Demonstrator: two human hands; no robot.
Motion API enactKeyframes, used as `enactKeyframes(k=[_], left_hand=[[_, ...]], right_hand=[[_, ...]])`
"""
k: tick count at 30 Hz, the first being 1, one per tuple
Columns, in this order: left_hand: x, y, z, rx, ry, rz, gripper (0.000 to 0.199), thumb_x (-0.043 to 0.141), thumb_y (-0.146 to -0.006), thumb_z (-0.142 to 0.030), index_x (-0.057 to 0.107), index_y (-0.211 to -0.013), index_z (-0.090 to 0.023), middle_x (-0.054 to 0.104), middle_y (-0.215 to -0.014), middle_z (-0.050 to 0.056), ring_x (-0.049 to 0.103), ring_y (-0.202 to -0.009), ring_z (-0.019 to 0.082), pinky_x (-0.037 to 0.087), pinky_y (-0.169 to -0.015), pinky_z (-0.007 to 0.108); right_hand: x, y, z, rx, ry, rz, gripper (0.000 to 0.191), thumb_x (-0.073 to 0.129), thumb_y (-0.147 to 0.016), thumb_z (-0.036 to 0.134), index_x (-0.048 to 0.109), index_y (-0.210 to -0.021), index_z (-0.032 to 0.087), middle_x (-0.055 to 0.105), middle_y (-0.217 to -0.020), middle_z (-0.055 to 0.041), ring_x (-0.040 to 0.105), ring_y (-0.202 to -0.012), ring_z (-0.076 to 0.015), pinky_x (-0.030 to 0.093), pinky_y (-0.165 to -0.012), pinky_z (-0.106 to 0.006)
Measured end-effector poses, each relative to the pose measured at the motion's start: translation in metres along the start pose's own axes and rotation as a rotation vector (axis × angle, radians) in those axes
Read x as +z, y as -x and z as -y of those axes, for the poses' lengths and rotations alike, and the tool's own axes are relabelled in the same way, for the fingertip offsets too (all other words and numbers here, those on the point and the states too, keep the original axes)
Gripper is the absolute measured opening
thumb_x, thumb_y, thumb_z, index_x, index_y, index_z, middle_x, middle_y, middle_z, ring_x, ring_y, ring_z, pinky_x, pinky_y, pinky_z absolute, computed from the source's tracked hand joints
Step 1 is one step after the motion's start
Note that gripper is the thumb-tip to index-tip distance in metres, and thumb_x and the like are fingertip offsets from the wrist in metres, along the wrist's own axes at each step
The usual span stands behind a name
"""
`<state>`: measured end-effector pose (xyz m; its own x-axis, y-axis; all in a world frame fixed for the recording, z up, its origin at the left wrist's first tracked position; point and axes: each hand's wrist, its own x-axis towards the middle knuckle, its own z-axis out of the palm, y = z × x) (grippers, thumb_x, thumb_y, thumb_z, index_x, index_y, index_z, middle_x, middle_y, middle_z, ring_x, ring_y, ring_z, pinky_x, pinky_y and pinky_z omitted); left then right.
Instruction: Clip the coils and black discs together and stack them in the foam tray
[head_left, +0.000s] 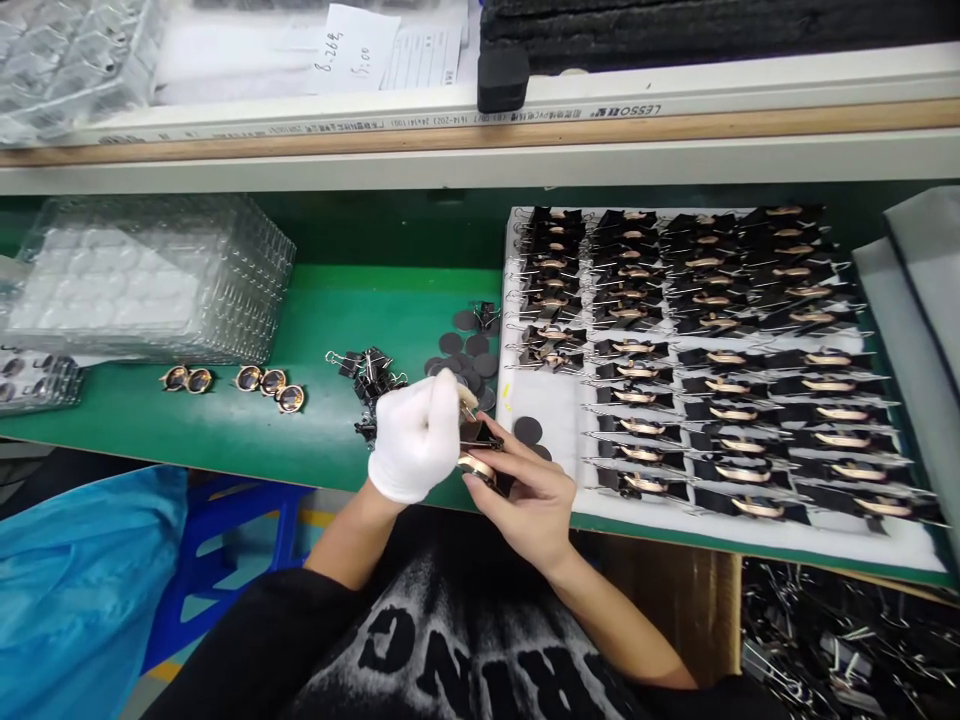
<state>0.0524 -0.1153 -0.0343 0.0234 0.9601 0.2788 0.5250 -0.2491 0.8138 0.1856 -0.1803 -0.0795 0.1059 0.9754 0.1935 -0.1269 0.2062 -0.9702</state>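
My left hand (417, 440), in a white glove, is closed with its fingertips at the silver handle of a black binder clip (480, 432). My right hand (529, 490) is bare and pinches a round gold-rimmed watch case (477, 466) just below the clip. Whether the clip's jaws touch the case is hidden by the fingers. Left of the glove lies a pile of black binder clips (369, 374). Beyond my hands, black round discs (475, 345) are spread on the green table (352, 300). More discs (528, 431) rest on a white foam board (559, 400).
Rows of gold-rimmed cases (641, 426) clamped in binder clips cover much of the board. Several gold-rimmed dark-faced cases (274, 382) lie at left, near stacked clear plastic trays (150, 280). A shelf edge (442, 160) crosses above. A box of binder clips (847, 640) stands lower right.
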Motion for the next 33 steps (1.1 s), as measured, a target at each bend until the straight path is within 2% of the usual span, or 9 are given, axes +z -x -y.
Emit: enactKeyframes(k=[4, 9, 13, 17, 19, 22, 24, 30, 33], left_hand=[[-0.004, -0.017, 0.001, -0.014, 0.034, -0.010, 0.060, 0.040, -0.108, -0.042, 0.068, -0.060, -0.019, 0.066, -0.055, 0.001, 0.063, -0.052, 0.011, 0.048, -0.056, 0.026], [-0.003, -0.028, 0.011, -0.114, 0.113, -0.079, 0.071, 0.037, -0.107, -0.051, 0.059, -0.048, -0.019, 0.060, -0.046, 0.001, 0.058, -0.043, 0.010, 0.044, -0.049, 0.026], [-0.007, -0.039, 0.018, -0.148, 0.082, -0.055, 0.074, 0.038, -0.105, -0.059, 0.060, -0.046, -0.019, 0.059, -0.044, 0.001, 0.057, -0.043, 0.010, 0.046, -0.051, 0.026], [-0.028, -0.089, 0.047, -0.217, -0.304, 0.007, 0.075, 0.032, -0.104, -0.062, 0.066, -0.054, -0.019, 0.068, -0.056, 0.006, 0.067, -0.059, 0.017, 0.053, -0.068, 0.031], [-0.036, -0.126, 0.072, -0.345, -0.551, 0.025, 0.081, 0.021, -0.103, -0.067, 0.069, -0.059, -0.019, 0.068, -0.058, 0.011, 0.070, -0.068, 0.025, 0.054, -0.076, 0.038], [-0.036, -0.173, 0.107, -0.577, -0.753, 0.176, 0.081, 0.016, -0.101, -0.066, 0.075, -0.078, -0.015, 0.071, -0.065, 0.017, 0.073, -0.081, 0.033, 0.054, -0.087, 0.047], [-0.031, -0.191, 0.123, -0.604, -0.778, 0.208, 0.079, 0.017, -0.102, -0.062, 0.076, -0.087, -0.013, 0.073, -0.068, 0.019, 0.073, -0.087, 0.036, 0.053, -0.091, 0.049], [-0.035, -0.195, 0.131, -0.546, -0.813, 0.291, 0.073, 0.025, -0.100, -0.060, 0.076, -0.078, -0.012, 0.073, -0.068, 0.023, 0.073, -0.082, 0.038, 0.054, -0.088, 0.050], [-0.044, -0.204, 0.127, -0.466, -0.854, 0.238, 0.073, 0.026, -0.099, -0.063, 0.076, -0.091, -0.011, 0.076, -0.093, 0.026, 0.072, -0.098, 0.042, 0.053, -0.090, 0.052]], right_hand=[[0.002, 0.000, 0.002, 0.016, -0.021, -0.015, 0.033, 0.082, -0.080, 0.014, 0.082, -0.107, 0.033, 0.068, -0.140, -0.0060, 0.076, -0.109, -0.0284, 0.062, -0.099, -0.046], [0.005, -0.002, -0.003, 0.159, -0.039, -0.179, 0.018, 0.078, -0.088, 0.024, 0.082, -0.104, 0.031, 0.081, -0.106, -0.0037, 0.076, -0.098, -0.0237, 0.063, -0.091, -0.041], [-0.002, -0.005, -0.003, 0.251, -0.035, -0.145, 0.015, 0.080, -0.087, 0.031, 0.081, -0.102, 0.028, 0.080, -0.100, -0.0035, 0.074, -0.092, -0.0225, 0.061, -0.088, -0.038], [-0.011, -0.023, 0.012, 0.382, 0.028, 0.011, 0.018, 0.079, -0.086, 0.037, 0.077, -0.100, 0.025, 0.075, -0.091, -0.0030, 0.067, -0.076, -0.0179, 0.058, -0.069, -0.032], [-0.011, -0.038, 0.020, 0.480, -0.002, 0.085, 0.024, 0.079, -0.084, 0.042, 0.075, -0.098, 0.023, 0.073, -0.093, -0.0035, 0.062, -0.073, -0.0162, 0.053, -0.059, -0.028], [-0.002, -0.066, 0.026, 0.687, -0.098, 0.157, 0.031, 0.076, -0.082, 0.050, 0.073, -0.096, 0.023, 0.073, -0.098, -0.0057, 0.061, -0.077, -0.0164, 0.048, -0.051, -0.024], [0.008, -0.086, 0.025, 0.784, -0.079, 0.216, 0.034, 0.072, -0.082, 0.053, 0.073, -0.097, 0.022, 0.074, -0.099, -0.0069, 0.062, -0.076, -0.0160, 0.048, -0.051, -0.023], [0.033, -0.140, 0.004, 0.624, 0.166, 0.285, 0.048, 0.084, -0.065, 0.029, 0.069, -0.110, 0.020, 0.074, -0.099, -0.0062, 0.064, -0.072, -0.0158, 0.046, -0.056, -0.026], [0.041, -0.170, -0.013, 0.464, 0.385, 0.307, 0.046, 0.085, -0.056, 0.017, 0.067, -0.099, 0.021, 0.071, -0.089, 0.0000, 0.062, -0.079, -0.0175, 0.046, -0.066, -0.028]])
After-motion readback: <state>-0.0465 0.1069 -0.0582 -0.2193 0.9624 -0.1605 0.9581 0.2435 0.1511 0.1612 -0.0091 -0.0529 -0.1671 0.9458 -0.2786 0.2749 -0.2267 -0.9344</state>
